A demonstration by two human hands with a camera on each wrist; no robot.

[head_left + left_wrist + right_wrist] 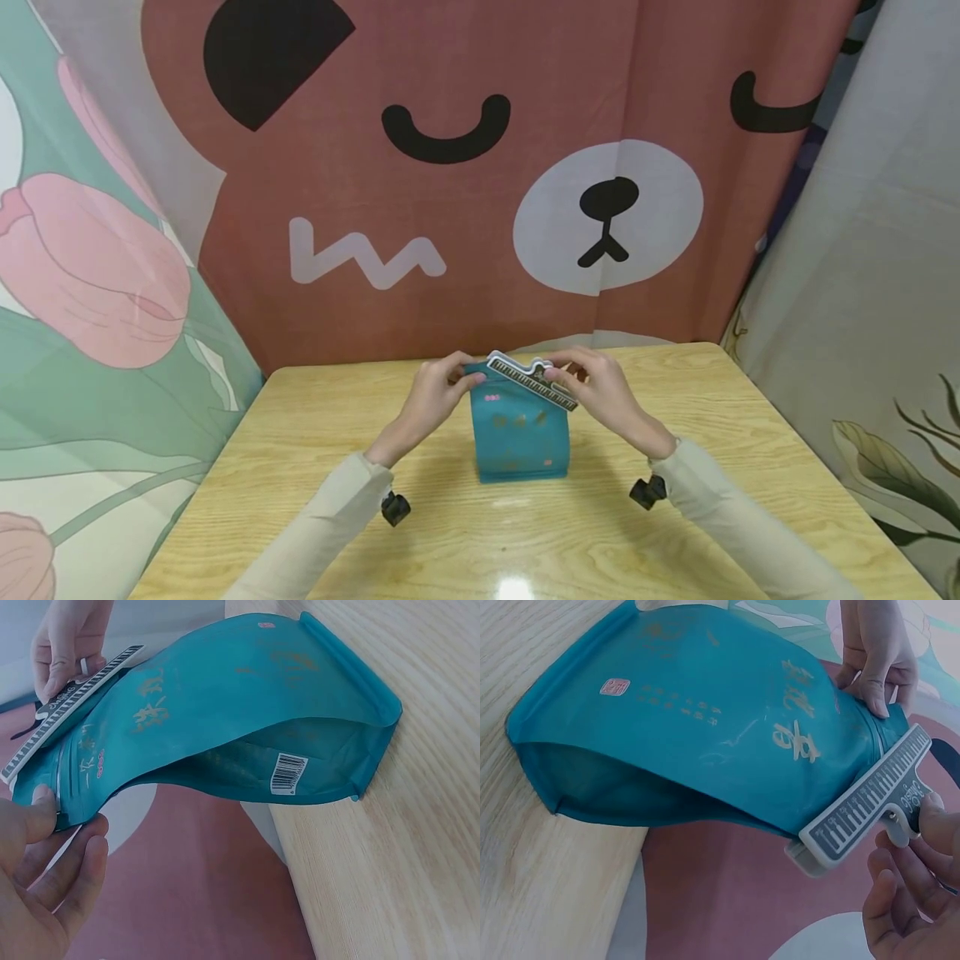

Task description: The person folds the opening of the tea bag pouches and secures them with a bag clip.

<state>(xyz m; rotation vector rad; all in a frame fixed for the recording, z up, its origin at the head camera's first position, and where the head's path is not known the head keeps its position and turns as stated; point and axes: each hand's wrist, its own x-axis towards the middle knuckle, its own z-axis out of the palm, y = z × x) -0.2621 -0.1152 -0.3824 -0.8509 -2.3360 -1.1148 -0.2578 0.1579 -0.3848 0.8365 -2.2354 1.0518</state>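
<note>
A teal pouch bag [521,433] with gold lettering stands upright on the table. My left hand [435,396] pinches its top left corner between thumb and fingers, as the left wrist view [45,877] also shows. A long clip [531,382] with a piano-key pattern lies slantwise across the top right of the bag, its lower end at the bag's side edge. My right hand [600,392] holds the clip by its handle, thumb in front and fingers behind. In the right wrist view, the clip [866,799] overlaps the bag's upper edge.
The bag rests on a light wood-grain table [315,500]. Behind the table hangs a curtain [480,192] with a brown bear print. Printed fabric with flowers [90,267] hangs at the left, and a pale curtain [885,292] at the right.
</note>
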